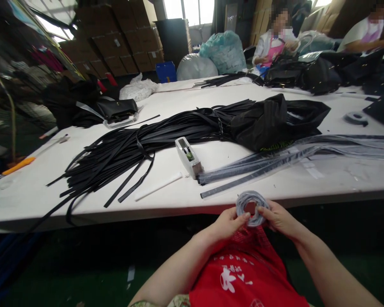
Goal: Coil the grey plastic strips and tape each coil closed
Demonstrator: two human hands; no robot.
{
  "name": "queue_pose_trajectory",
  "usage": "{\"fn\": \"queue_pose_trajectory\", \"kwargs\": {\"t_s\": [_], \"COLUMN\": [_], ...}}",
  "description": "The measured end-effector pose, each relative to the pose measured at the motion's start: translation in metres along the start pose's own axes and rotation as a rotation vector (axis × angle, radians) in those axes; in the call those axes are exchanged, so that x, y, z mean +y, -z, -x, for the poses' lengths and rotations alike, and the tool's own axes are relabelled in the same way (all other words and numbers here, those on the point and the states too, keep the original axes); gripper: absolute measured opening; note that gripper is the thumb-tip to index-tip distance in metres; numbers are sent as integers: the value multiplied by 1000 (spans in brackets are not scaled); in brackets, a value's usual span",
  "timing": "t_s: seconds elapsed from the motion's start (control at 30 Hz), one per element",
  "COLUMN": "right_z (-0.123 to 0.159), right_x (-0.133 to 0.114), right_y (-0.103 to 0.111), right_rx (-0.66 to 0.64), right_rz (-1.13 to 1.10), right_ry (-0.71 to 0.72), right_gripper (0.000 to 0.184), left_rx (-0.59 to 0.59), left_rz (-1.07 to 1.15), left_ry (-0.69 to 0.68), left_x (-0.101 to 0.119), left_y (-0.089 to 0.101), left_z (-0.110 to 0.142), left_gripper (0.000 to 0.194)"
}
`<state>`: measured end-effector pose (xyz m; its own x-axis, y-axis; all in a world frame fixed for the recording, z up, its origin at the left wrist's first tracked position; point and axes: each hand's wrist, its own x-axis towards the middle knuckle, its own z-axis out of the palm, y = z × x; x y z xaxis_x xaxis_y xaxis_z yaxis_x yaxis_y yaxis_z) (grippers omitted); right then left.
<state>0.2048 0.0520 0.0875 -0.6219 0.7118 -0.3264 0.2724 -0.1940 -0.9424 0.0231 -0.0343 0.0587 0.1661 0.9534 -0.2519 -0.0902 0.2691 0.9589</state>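
Between my two hands, just in front of the table edge, is a coiled strap [243, 199] that looks grey under a filmy plastic wrap. My left hand [229, 222] grips the coil's left side, thumb on its lower front. On the right side, my right hand [277, 216] pinches it with the thumb near the centre hole. Several plastic-wrapped dark straps [240, 171] lie flat on the table beyond the coil. A white tape dispenser [188, 157] stands at their left end. A bundle of loose black straps [166, 130], tied round, stretches behind it.
The white table [166, 170] spans the view. A black bag [269, 121] lies on the strap bundle's right end, and another coiled strap [355, 118] is at the far right. A thin white stick [158, 186] lies near the front edge. Two people [277, 44] work across the table.
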Motion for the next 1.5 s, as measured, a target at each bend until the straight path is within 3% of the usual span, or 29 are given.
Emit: {"fn": "queue_pose_trajectory", "kwargs": {"t_s": [0.1,0.17,0.23,0.3,0.43,0.63,0.8,0.97,1.07,1.17,1.27,1.37,1.43,1.5], "right_z": [0,0,1,1,5,14,6,-9,-18,-34,-69,-127,-168,-202], "right_x": [-7,-10,-11,-8,6,25,22,14,13,1,-35,-82,-103,-112], "right_y": [6,2,-7,-17,-33,-55,-70,-81,-86,-87,-84,-86,-94,-106], "right_rx": [-302,-462,-540,-568,-559,-511,-555,-608,-663,-704,-516,-143,61,123], "right_rz": [237,358,422,454,457,516,433,408,489,637,667,567,521,494], "right_ry": [-9,-49,-61,-38,-11,-53,-95,-98,-52,-38,114,311,333,296], "right_gripper": [43,36,32,30,34,43,40,36,34,29,23,33,32,30], "left_rx": [132,116,39,12,121,173,149,120,133,200,287,315,312,307], "left_rz": [-381,-521,-592,-614,-546,-339,-281,-476,-608,-580,-454,-387,-391,-405], "left_ry": [-118,-136,-121,-75,-4,-12,-17,-90,-13,104,109,77,70,92], "left_x": [12,20,24,20,-3,-28,-23,-3,-2,-13,-24,-26,-22,-15], "left_y": [8,10,7,2,-3,14,35,42,40,41,43,43,42,40], "left_z": [2,4,8,14,33,69,87,87,89,96,106,112,113,114], "left_gripper": [60,60,57,53,45,42,41,33,28,24,24,25,24,23]}}
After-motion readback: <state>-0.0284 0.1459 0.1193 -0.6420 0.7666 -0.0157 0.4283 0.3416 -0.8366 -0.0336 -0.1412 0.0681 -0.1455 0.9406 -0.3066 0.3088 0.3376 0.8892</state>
